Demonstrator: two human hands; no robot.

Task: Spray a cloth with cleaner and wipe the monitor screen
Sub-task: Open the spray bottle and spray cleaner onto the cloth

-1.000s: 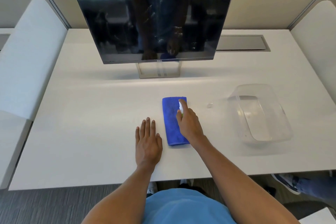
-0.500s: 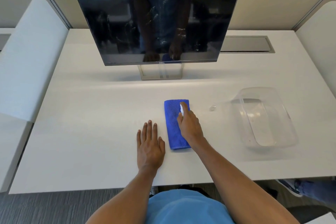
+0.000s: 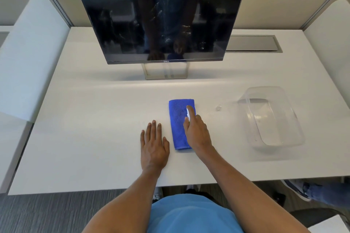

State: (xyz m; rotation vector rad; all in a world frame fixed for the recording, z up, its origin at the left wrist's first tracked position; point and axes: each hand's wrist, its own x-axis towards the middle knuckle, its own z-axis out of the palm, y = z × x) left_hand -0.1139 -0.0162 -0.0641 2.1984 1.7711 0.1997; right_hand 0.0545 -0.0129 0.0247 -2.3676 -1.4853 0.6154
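A folded blue cloth (image 3: 178, 123) lies on the white desk (image 3: 94, 128) in front of me. My right hand (image 3: 198, 132) hovers over the cloth's right side and grips a small white spray bottle (image 3: 188, 113), index finger on its top, nozzle pointing at the cloth. Most of the bottle is hidden by the hand. My left hand (image 3: 154, 145) rests flat on the desk just left of the cloth, fingers straight. The dark monitor (image 3: 161, 17) stands at the back of the desk, with smears visible on its screen.
A clear plastic tub (image 3: 272, 117) sits at the right of the desk, a small clear cap (image 3: 218, 108) to its left. A grey cable hatch (image 3: 253, 43) lies behind the monitor. White side panels flank the desk. Another person's shoe (image 3: 295, 189) shows at the lower right.
The camera view has shifted slightly. Both hands keep their places; the right hand stays over the cloth with the spray bottle.
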